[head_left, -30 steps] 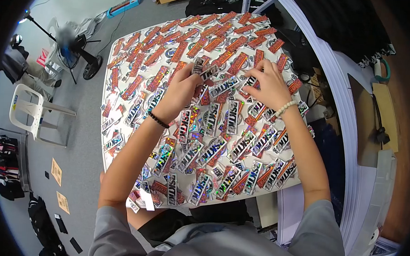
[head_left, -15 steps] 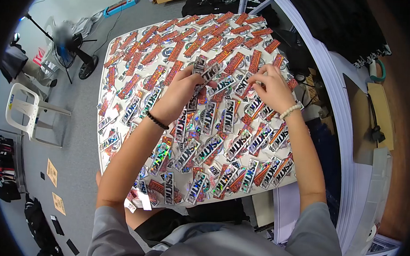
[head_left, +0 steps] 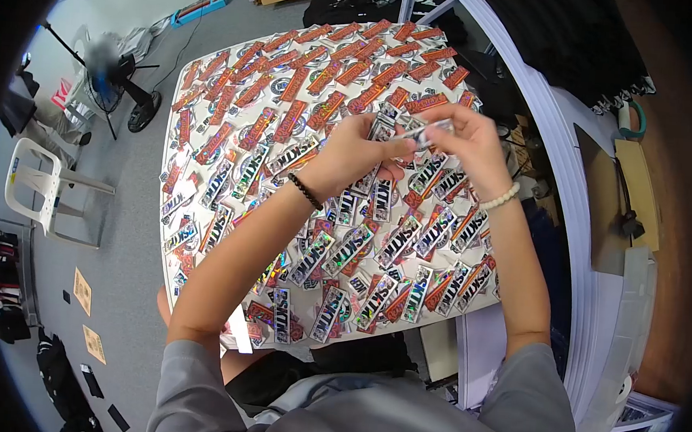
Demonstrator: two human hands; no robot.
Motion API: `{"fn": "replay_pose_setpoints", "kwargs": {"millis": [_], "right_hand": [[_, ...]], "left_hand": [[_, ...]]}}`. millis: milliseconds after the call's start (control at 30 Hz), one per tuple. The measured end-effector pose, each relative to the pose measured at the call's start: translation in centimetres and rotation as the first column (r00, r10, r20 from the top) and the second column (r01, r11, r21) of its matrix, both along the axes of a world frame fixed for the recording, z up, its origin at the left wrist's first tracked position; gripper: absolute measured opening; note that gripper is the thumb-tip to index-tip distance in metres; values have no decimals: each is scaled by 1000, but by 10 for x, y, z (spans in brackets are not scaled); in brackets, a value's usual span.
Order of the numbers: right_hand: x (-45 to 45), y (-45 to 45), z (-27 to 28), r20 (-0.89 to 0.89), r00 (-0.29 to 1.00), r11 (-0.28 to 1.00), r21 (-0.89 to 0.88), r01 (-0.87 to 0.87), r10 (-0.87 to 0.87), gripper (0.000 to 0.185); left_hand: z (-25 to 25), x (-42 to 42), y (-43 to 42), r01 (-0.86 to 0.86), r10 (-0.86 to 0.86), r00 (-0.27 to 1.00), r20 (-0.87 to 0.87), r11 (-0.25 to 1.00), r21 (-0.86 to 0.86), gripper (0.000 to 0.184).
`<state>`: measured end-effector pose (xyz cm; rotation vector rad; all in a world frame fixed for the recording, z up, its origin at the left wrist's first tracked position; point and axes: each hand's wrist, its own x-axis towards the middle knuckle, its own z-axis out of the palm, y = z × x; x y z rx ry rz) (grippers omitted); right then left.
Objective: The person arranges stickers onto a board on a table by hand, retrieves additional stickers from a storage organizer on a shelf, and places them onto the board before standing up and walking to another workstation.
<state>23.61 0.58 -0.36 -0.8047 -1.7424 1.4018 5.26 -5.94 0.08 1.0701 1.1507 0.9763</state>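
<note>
Silvery stickers (head_left: 383,127) inside left grip (head_left: 348,154)

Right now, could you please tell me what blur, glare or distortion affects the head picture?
In the head view, wide-angle distortion bows the table; the right hand and its strip look slightly blurred; silver stickers show rainbow glare; the fan looks smeared.

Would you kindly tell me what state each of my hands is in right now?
Left hand: closed, holding a stack of silver strips.
Right hand: closed, thumb and fingers pinching a blurred silver strip.
</note>
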Motion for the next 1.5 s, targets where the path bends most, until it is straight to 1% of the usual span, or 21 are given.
{"fn": "replay_pose_setpoints", "kwargs": {"millis": [100,200,267,300,367,400,467,533,567,633,667,733,767,833,900,1133,1167,1200,1267,1367,1500], "right_hand": [[32,37,-13,84,958,961,57,271,-275,19],[60,59,-33,290,914,956,21,292,-285,19],[56,58,-48,274,920,950,214,227,-282,22],[56,57,-50,411,844,922,314,225,-345,25],[54,51,-53,252,704,560,792,244,-664,32],[49,44,-43,193,652,488,818,306,-733,32],[39,27,-31,102,743,578,700,419,-662,30],[20,0,-28,67,954,919,295,261,-293,37],[11,-17,-22,19,993,983,145,109,-113,34],[6,-35,-17,-18,999,997,-75,35,-37,29],[8,-33,-16,-29,997,994,-85,73,-76,26],[28,-11,-18,-82,970,971,-81,224,-231,26],[38,2,-18,-17,917,910,-130,393,-398,27],[74,38,-32,141,842,848,-28,529,-521,28],[102,67,-59,163,847,862,123,491,-506,28],[100,82,-73,282,848,894,142,425,-448,25],[97,85,-76,321,827,887,175,427,-461,32],[97,86,-78,320,826,886,176,429,-463,32],[92,87,-82,261,861,892,3,452,-437,41],[92,87,-82,267,863,903,77,424,-428,48],[95,88,-71,238,898,924,4,381,-371,49]], "left_hand": [[1,-2,-3,-10,11,997,75,1000,-19,34],[-7,-12,-5,-91,120,976,180,982,-164,31],[-10,-17,-4,-84,125,973,192,974,-211,31],[-11,-18,-5,-78,120,972,201,976,-206,31],[-15,-17,-4,-73,115,972,207,977,-201,28],[-15,-17,-4,-49,78,980,181,986,-162,28],[-2,-8,-9,-68,84,984,157,992,-105,27],[-13,-3,0,-70,69,996,-51,997,-22,27],[-6,5,-3,-71,72,997,-41,997,37,27],[-8,10,-1,-52,63,979,-194,997,62,29],[-5,14,-6,-41,55,986,-158,995,92,30],[-10,11,-7,1,9,996,93,993,-115,30],[-6,10,-13,-30,41,997,73,989,-143,30],[-4,1,-18,-37,45,998,41,983,-177,29],[-1,-6,-23,-76,87,995,40,973,-216,27],[-2,-19,-31,-78,96,993,68,972,-224,26],[-1,-18,-32,-85,100,993,57,970,-227,27],[0,-18,-34,-92,106,993,46,969,-229,27],[4,-17,-36,-88,99,994,39,970,-225,27],[8,-17,-41,-91,103,994,41,969,-232,27],[17,-18,-46,-121,132,991,28,961,-250,26]]}}
